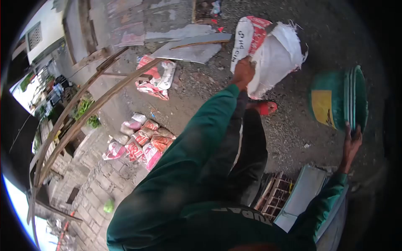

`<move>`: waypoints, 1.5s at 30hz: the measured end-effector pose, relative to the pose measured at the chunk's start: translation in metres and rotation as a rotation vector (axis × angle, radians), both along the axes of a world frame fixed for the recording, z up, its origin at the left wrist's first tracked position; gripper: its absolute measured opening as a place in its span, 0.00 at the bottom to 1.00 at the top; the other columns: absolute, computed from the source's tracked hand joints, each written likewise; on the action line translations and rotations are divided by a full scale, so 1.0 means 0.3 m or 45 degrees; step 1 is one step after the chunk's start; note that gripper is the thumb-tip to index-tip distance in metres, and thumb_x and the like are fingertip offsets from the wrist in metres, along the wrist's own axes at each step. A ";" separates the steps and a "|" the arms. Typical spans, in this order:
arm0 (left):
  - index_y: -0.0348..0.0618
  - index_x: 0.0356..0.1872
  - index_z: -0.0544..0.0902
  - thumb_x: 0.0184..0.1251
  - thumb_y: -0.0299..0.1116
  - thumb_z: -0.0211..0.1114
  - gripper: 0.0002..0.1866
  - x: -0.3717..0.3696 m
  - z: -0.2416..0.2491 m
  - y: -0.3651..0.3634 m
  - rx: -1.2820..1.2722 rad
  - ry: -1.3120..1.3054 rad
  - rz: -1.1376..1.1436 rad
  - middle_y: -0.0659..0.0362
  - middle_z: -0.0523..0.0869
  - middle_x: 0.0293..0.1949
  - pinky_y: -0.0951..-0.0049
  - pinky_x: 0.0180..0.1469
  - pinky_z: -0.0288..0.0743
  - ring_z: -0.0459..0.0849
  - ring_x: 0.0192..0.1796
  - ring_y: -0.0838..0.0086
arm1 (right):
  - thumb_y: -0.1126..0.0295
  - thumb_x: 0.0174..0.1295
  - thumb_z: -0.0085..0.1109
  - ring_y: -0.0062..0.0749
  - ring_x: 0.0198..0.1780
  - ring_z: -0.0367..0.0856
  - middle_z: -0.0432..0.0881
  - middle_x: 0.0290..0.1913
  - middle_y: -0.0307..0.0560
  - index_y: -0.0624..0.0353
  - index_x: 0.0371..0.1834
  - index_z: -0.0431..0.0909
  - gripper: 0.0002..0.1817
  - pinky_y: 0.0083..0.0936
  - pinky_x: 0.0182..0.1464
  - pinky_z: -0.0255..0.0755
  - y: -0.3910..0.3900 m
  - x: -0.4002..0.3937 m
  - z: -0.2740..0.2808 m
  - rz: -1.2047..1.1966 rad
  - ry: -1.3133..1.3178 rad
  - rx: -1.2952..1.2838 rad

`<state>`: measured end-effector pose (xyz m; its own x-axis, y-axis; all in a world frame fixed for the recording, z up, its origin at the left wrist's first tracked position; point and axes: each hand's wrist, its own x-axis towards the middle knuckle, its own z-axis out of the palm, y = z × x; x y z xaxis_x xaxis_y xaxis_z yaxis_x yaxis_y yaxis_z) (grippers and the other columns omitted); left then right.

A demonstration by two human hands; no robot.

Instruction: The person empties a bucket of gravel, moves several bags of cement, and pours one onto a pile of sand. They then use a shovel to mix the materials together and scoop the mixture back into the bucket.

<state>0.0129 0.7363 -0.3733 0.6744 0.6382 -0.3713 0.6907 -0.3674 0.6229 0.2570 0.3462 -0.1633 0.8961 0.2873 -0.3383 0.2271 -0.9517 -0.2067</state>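
My left hand (243,72) is closed on the edge of a white and red woven sack (278,52), stretched out ahead of me. The sack looks flattened, with frayed threads along its far end. At the right, my right hand (352,142) grips the rim of a green plastic bucket (341,98). The bucket is tipped on its side, its mouth facing right, with a yellow label (323,108) on its wall. Its inside is mostly hidden. A foot in a red slipper (268,108) shows just below the sack.
Several filled bags (144,142) are piled on the left. Another red and white sack (157,77) lies near grey sheets (192,48). Long bent wooden poles (92,111) cross the left side. A crate-like rack (274,194) and a pale panel (301,194) stand close to my right arm.
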 end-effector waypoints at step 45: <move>0.35 0.38 0.76 0.61 0.21 0.59 0.05 0.206 0.965 -0.661 -1.157 0.116 -0.940 0.54 0.83 0.30 0.70 0.39 0.76 0.81 0.32 0.73 | 0.71 0.52 0.69 0.23 0.23 0.73 0.78 0.27 0.43 0.65 0.35 0.75 0.13 0.24 0.26 0.69 0.252 -0.531 0.310 -1.705 0.042 0.924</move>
